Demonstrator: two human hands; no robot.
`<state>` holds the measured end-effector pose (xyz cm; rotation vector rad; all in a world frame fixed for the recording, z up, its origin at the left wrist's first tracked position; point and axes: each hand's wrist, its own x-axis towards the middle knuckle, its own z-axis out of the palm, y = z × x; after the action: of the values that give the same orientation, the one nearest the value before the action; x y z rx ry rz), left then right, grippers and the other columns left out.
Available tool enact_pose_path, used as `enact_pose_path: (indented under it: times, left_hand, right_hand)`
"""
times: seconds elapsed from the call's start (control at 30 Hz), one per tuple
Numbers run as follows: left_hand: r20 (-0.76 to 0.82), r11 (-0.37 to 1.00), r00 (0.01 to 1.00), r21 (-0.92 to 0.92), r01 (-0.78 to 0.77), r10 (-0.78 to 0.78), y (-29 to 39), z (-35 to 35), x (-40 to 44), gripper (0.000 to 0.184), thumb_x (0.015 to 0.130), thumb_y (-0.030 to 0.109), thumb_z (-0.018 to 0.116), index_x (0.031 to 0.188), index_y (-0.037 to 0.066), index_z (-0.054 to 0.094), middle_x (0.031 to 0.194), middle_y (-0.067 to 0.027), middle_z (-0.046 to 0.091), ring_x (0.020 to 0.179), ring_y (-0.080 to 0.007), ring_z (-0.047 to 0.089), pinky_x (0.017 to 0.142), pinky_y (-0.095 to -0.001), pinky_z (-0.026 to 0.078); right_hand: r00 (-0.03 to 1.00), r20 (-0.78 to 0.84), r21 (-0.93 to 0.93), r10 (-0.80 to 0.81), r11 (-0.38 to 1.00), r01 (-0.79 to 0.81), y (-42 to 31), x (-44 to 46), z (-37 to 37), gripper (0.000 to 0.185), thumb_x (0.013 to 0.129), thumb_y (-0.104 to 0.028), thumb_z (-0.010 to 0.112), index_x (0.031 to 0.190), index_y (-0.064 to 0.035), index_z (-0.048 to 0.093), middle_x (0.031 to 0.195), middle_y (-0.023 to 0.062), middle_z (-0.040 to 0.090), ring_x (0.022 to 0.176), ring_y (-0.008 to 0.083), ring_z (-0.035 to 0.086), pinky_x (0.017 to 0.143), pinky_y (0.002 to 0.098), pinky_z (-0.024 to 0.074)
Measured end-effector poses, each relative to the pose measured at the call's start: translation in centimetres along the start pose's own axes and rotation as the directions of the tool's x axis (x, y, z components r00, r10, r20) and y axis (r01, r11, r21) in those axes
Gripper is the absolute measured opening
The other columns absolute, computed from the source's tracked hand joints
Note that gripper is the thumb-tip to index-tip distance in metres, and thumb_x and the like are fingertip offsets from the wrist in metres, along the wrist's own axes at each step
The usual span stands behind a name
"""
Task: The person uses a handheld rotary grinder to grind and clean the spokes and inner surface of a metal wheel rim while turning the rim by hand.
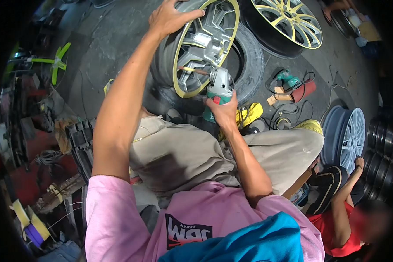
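Observation:
A wheel rim (177,56) with a yellow-edged face stands tilted on a tyre (253,65) lying flat. My left hand (171,18) grips the rim's upper left edge, its thumb stretched over the lip. In my right hand (225,110) is an angle grinder (221,84), green and silver with a red patch. The grinder's head is at the rim's lower spokes, and a thin rod-like piece reaches left from it across the rim face. Whether the disc touches the metal cannot be made out.
Another yellow-spoked rim (288,16) lies at the upper right. A second green power tool (288,78) and cables sit on the floor at right. A person in red (336,227) sits beside a grey rim (353,135). Lime-green blades (56,64) are at left.

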<state>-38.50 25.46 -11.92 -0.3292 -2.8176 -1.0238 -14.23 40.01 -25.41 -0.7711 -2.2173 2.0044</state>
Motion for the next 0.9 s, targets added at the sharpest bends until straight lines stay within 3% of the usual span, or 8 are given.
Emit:
enact_pose_path:
  times: [0.07, 0.13, 0.27, 0.73, 0.83, 0.9]
  left_hand:
    - [-0.003, 1.000, 1.000, -0.022, -0.011, 0.011, 0.0, -0.1, -0.1, 0.079, 0.067, 0.062, 0.082, 0.129, 0.016, 0.066, 0.129, -0.0197, 0.066, 0.124, -0.0366, 0.061, 0.104, -0.0444, 0.046]
    - [0.006, 1.000, 1.000, -0.008, 0.012, -0.012, 0.4, -0.3, -0.2, 0.080, 0.067, 0.063, 0.082, 0.129, 0.016, 0.066, 0.130, -0.0191, 0.065, 0.124, -0.0368, 0.060, 0.104, -0.0448, 0.046]
    - [-0.008, 1.000, 1.000, -0.002, -0.006, 0.006, 0.3, 0.1, -0.2, 0.080, 0.067, 0.063, 0.081, 0.130, 0.016, 0.066, 0.131, -0.0184, 0.065, 0.125, -0.0371, 0.060, 0.104, -0.0456, 0.046]
    - [0.003, 1.000, 1.000, -0.003, -0.014, 0.014, 0.1, 0.2, -0.3, 0.077, 0.069, 0.064, 0.080, 0.128, 0.017, 0.066, 0.132, -0.0190, 0.064, 0.126, -0.0388, 0.058, 0.105, -0.0485, 0.045]
    - [0.006, 1.000, 1.000, 0.009, -0.013, 0.013, 0.1, 0.2, -0.2, 0.077, 0.069, 0.065, 0.080, 0.129, 0.017, 0.066, 0.131, -0.0190, 0.064, 0.126, -0.0388, 0.059, 0.105, -0.0487, 0.045]
    - [0.013, 1.000, 1.000, 0.006, -0.004, 0.004, 0.8, -0.3, -0.7, 0.077, 0.069, 0.065, 0.080, 0.129, 0.017, 0.066, 0.131, -0.0188, 0.064, 0.126, -0.0389, 0.059, 0.105, -0.0488, 0.045]
  right_hand:
    - [1.000, -0.001, 0.021, 0.005, 1.000, -0.005, 0.0, 0.1, 0.1, 0.075, 0.066, -0.019, 0.088, 0.123, 0.0059, 0.046, 0.108, 0.0187, 0.064, 0.096, 0.0266, 0.064, 0.087, 0.0388, 0.0528]
    - [0.985, -0.157, -0.011, -0.078, 0.997, 0.077, 0.2, 1.0, 0.7, 0.068, 0.068, -0.019, 0.087, 0.121, 0.0036, 0.050, 0.104, 0.0143, 0.067, 0.090, 0.0213, 0.065, 0.082, 0.0355, 0.0543]
    - [0.973, -0.215, -0.050, -0.087, 0.996, 0.078, -0.8, 1.6, 0.9, 0.072, 0.068, -0.020, 0.087, 0.123, 0.0057, 0.047, 0.105, 0.0155, 0.066, 0.092, 0.0229, 0.065, 0.083, 0.0361, 0.0536]
    - [0.949, -0.275, -0.061, -0.156, 0.988, 0.145, 0.0, 0.3, -0.2, 0.085, 0.066, -0.022, 0.089, 0.130, 0.0094, 0.043, 0.104, 0.0175, 0.065, 0.091, 0.0245, 0.065, 0.084, 0.0369, 0.0533]
    - [0.923, -0.339, -0.182, -0.180, 0.976, 0.123, -0.1, -0.2, -1.1, 0.085, 0.067, -0.023, 0.089, 0.131, 0.0099, 0.043, 0.105, 0.0177, 0.065, 0.092, 0.0241, 0.064, 0.084, 0.0370, 0.0533]
    - [0.935, -0.317, -0.160, -0.161, 0.981, 0.114, -0.7, 0.0, -0.9, 0.085, 0.067, -0.023, 0.089, 0.131, 0.0101, 0.044, 0.105, 0.0180, 0.065, 0.093, 0.0242, 0.064, 0.085, 0.0371, 0.0532]
